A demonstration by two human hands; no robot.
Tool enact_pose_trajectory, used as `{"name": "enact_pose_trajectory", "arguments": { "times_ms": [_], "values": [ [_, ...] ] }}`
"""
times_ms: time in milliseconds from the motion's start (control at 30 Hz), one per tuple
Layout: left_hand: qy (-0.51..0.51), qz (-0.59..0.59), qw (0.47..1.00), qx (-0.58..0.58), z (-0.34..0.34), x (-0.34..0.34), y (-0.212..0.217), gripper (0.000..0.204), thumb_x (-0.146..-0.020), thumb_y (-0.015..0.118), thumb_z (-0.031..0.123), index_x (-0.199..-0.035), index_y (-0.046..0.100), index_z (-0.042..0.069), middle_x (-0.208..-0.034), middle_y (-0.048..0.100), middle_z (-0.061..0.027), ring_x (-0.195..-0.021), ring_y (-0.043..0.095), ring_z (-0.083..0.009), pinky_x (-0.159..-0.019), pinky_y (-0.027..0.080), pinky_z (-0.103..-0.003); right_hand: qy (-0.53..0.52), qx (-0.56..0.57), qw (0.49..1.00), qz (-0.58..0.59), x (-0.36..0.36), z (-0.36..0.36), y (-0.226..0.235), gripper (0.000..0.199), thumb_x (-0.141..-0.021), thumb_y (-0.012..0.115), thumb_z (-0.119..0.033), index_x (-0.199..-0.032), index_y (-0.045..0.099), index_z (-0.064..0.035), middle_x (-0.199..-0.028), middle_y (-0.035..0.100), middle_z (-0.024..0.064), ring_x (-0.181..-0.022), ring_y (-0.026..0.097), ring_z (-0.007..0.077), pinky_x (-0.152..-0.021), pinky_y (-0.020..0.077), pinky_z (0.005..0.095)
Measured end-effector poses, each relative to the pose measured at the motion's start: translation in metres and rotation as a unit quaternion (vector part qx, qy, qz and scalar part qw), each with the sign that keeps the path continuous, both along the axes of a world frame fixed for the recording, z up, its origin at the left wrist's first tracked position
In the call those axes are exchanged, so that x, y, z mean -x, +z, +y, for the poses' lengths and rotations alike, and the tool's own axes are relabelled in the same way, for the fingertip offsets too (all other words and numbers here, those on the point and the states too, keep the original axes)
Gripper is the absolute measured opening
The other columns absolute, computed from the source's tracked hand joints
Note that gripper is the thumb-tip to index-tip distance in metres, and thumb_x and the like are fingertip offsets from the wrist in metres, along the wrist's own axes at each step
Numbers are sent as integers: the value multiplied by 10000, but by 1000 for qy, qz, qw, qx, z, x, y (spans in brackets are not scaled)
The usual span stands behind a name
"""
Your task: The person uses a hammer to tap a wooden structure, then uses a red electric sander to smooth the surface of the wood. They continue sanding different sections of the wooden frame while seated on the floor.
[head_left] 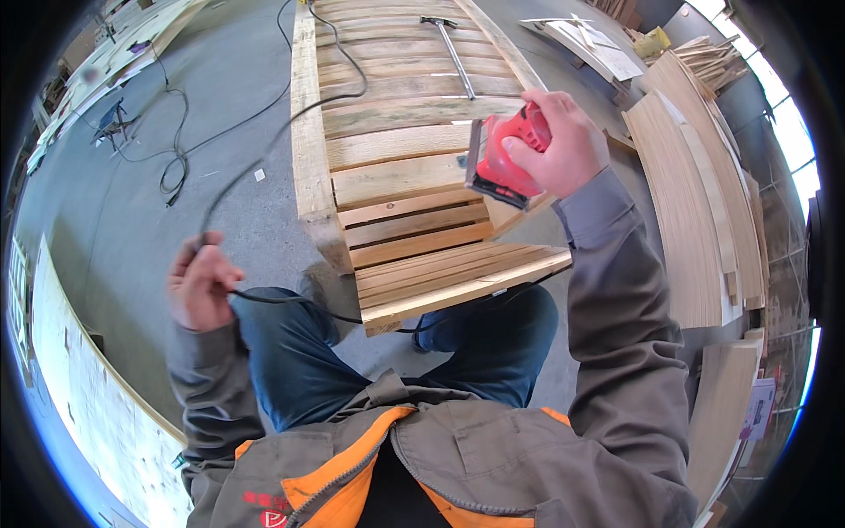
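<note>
My right hand (570,145) grips red-black handheld sander (510,165); blurred left hand (202,286) curled round black cable (268,300), partly hidden behind pale slatted wooden frame (396,180).

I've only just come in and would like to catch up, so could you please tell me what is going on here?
A person is at the near end of a slatted wooden frame. Their right hand grips a red power sander, which is tilted with its flat base facing left and appears held up off the wood. Their left hand holds a black cable out beside the frame. A hammer lies farther along the slats.
</note>
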State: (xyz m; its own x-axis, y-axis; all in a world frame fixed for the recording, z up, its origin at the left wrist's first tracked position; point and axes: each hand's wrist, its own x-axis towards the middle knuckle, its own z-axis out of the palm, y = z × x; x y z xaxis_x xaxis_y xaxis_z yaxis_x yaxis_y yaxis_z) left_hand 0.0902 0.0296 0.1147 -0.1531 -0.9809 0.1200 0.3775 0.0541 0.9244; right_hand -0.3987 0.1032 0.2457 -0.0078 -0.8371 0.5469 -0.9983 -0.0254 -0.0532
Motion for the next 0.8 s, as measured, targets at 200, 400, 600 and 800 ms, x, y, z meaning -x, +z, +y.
{"name": "enact_pose_trajectory", "arguments": {
  "times_ms": [200, 400, 600, 800],
  "values": [
    [84, -109, 980, -146, -40, -106, -102, 270, -1035, 683, 151, -1277, 693, 34, -788, 671, -18, -658, 644, -128, -651, 570, -303, 52, -26, 998, -5, -51, -27, -14, 569, -821, 833, -421, -1281, 670, -129, -1197, 719, 140, -1065, 730, 368, -908, 598, 480],
    [59, -279, 954, -97, -72, -75, -164, 578, -996, 725, 98, -1529, 525, -8, -1273, 715, -120, -1146, 684, -187, -1006, 554, -339, 56, -99, 994, 3, -84, -51, -40, 596, -810, 852, -402, -1286, 657, -103, -1187, 710, 137, -1074, 725, 366, -915, 597, 468],
    [56, -237, 968, -63, -69, -70, -173, 458, -992, 741, 49, -1421, 612, -42, -1326, 694, -134, -1234, 652, -195, -1070, 540, -340, 45, -111, 992, 31, -92, -65, -52, 575, -810, 842, -407, -1279, 671, -118, -1191, 704, 133, -1084, 727, 360, -924, 593, 475],
    [112, -277, 950, 92, -30, -25, -101, 419, -975, 784, 120, -1358, 666, -5, -1288, 716, -111, -1235, 662, -219, -1090, 510, -378, 52, -139, 988, 34, -121, -88, -51, 602, -810, 850, -407, -1306, 665, -119, -1208, 709, 121, -1094, 723, 353, -937, 585, 467]
  ]
}}
